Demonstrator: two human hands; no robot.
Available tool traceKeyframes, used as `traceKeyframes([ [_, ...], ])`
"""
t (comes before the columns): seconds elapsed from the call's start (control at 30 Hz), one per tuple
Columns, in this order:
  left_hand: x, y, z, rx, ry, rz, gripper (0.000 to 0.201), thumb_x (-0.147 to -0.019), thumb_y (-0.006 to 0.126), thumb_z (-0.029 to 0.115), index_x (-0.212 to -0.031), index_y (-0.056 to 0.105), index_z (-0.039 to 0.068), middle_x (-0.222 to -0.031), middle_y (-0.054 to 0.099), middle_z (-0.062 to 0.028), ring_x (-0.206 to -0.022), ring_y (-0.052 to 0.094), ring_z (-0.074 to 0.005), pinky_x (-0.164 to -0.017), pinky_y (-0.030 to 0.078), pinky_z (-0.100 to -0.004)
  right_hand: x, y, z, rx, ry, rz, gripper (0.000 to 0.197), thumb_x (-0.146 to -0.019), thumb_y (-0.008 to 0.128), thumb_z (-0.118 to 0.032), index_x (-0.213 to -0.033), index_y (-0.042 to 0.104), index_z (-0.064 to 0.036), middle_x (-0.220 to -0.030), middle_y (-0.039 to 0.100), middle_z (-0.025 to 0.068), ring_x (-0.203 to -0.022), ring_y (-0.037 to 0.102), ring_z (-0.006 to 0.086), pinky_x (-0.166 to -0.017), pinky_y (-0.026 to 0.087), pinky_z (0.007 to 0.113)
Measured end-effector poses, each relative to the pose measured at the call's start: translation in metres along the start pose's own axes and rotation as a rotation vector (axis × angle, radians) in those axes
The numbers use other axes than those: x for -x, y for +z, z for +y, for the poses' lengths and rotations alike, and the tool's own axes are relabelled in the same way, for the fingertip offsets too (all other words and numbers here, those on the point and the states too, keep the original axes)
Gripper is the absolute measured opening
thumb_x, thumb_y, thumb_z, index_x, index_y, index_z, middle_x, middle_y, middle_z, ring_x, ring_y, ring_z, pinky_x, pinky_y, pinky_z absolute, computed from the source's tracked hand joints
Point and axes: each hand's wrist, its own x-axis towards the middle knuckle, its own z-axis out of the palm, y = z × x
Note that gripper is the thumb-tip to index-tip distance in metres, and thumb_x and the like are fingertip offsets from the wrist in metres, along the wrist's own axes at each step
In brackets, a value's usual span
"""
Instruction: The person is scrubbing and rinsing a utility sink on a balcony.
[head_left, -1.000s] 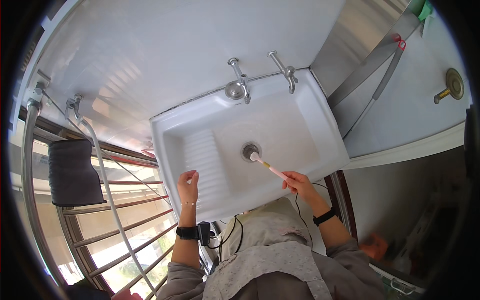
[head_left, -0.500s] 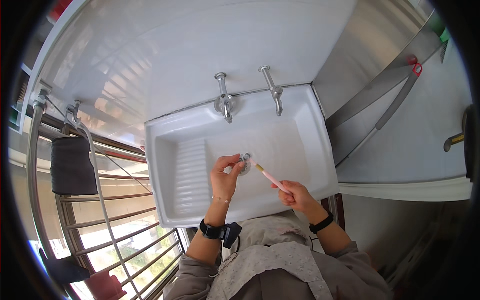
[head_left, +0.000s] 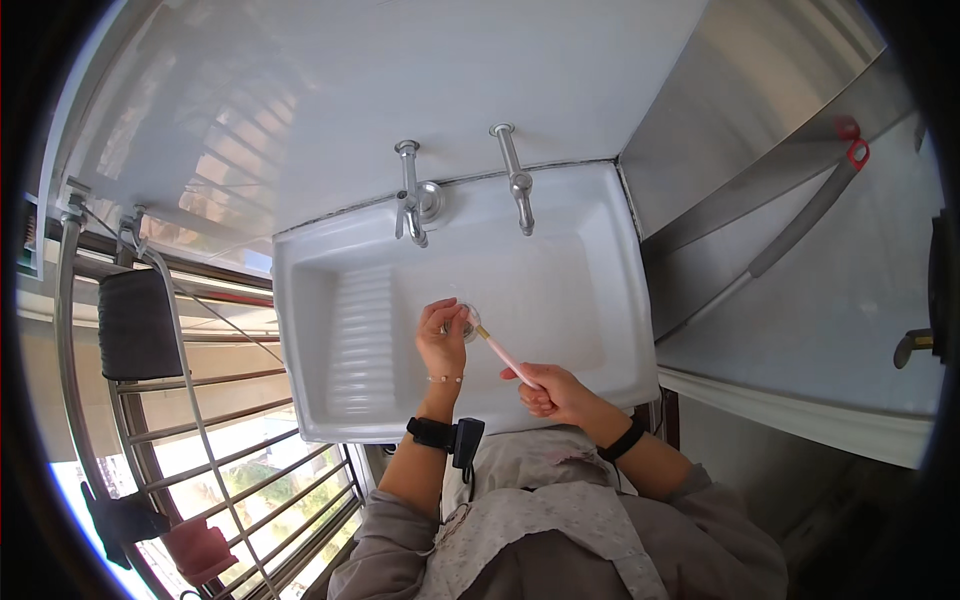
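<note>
A slim brush point(head_left: 510, 361) with a pink handle and gold collar slants over the white sink point(head_left: 560, 330). My right hand point(head_left: 553, 392) is closed around the lower part of its handle. At the other end, my left hand point(head_left: 441, 335) has its fingers bent and pinched around the pale brush tip, which they partly cover. Beneath that tip lies the round metal drain point(head_left: 462, 328), partly hidden by my left fingers.
Two chrome taps, a left one point(head_left: 412, 205) and a right one point(head_left: 518, 185), reach out over the sink's back. A ribbed washboard point(head_left: 362, 340) forms its left side. Window bars point(head_left: 215, 430) stand at left; a grey-handled tool point(head_left: 805, 225) leans at right.
My left thumb and fingers have closed on the brush tip, where they were apart beside it before. The whole view has shifted slightly, and both hands appear farther left.
</note>
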Motion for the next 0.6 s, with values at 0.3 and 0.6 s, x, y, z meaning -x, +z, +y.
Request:
traceKeyframes([
  [0.3,0.007,-0.009,-0.110,-0.665,-0.418,-0.250,0.019,-0.077,0.058,0.019,-0.072,0.064,0.002,-0.090,0.061,-0.0134,-0.073,0.061,-0.0254,-0.064,0.047,-0.0357,-0.074,-0.092,0.017,0.555,0.049,0.482,0.029,-0.087,0.040,-0.025,-0.092,0.052,0.0008,-0.058,0.050,0.0047,-0.039,0.045,0.0146,-0.040,0.038,0.028],
  [0.6,0.046,-0.074,-0.283,-1.166,-0.251,-1.350,0.033,-0.072,0.058,0.023,-0.094,0.060,-0.002,-0.090,0.061,-0.0219,-0.098,0.056,-0.0328,-0.083,0.043,-0.0388,-0.085,-0.185,-0.001,1.159,0.165,1.165,0.023,-0.080,0.045,-0.008,-0.099,0.046,0.0056,-0.083,0.059,0.0230,-0.067,0.061,0.0333,-0.062,0.050,0.039],
])
